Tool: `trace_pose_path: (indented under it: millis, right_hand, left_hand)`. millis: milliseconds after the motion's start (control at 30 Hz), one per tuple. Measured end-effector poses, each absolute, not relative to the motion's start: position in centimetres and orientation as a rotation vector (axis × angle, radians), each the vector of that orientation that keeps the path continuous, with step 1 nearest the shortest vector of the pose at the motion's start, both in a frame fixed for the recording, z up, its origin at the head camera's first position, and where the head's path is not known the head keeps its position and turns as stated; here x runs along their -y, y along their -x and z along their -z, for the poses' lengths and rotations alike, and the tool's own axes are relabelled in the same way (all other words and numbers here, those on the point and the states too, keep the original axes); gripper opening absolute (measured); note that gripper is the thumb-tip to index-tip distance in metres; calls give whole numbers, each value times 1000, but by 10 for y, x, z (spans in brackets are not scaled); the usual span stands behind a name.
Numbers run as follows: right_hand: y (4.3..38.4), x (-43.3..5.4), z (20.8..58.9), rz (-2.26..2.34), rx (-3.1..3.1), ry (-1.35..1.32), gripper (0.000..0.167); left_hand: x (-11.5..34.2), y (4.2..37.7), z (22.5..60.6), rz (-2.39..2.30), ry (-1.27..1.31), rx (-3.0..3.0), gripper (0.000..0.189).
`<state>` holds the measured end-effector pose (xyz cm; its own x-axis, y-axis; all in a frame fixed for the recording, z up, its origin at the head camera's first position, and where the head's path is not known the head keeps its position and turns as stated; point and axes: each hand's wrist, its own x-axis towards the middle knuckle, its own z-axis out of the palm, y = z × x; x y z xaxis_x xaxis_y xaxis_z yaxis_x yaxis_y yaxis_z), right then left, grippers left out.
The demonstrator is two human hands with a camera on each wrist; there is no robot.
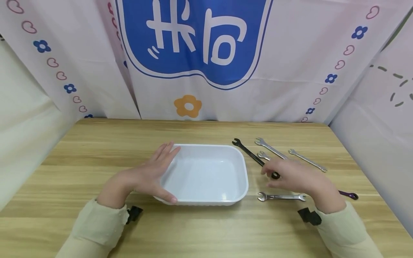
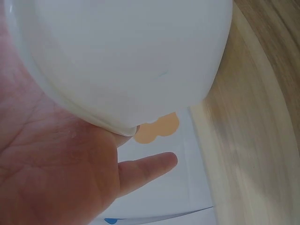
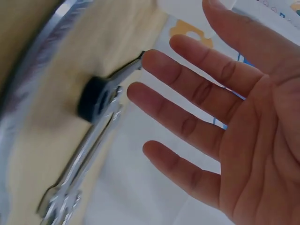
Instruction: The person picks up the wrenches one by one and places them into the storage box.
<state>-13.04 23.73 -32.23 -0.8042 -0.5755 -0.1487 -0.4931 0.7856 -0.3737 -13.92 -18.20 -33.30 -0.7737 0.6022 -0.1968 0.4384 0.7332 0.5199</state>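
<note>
White rectangular tray point(image 1: 206, 175) on a wood-grained surface point(image 1: 206, 229), with wrenches to its right, seen from the head and both wrists. The left hand point(image 1: 150, 177) lies against the tray's left end, its fingers spread apart at the far corner and its thumb on the near rim; the left wrist view shows the rim against the palm. The right hand point(image 1: 292, 175) is poised over the wrenches with its fingers apart and holding nothing, as the right wrist view confirms. Nearest to it is a black wrench point(image 1: 252, 155), lying aslant, its open jaw toward the back and its ring end just beside the fingertips. Behind are a long silver wrench point(image 1: 273, 149), a second silver wrench point(image 1: 262, 155) partly hidden by the hand, and, farther right, a small silver wrench point(image 1: 307, 159). A double-ended wrench point(image 1: 281, 197) lies crosswise in front; a purple wrench point(image 1: 348, 194) shows beyond the right forearm. A printed cloth point(image 1: 226, 104) hangs behind
</note>
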Motion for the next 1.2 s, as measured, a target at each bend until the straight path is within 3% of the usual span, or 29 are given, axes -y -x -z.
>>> trace_pose_path:
  millis: [267, 1200]
  right_hand:
    - [125, -252, 326, 479, -2744, 797, 15]
    - [122, -236, 342, 418, -2538, 581, 25]
  left_hand:
    - [182, 143, 331, -639, -817, -2572, 143]
    - [183, 138, 331, -652, -806, -2569, 143]
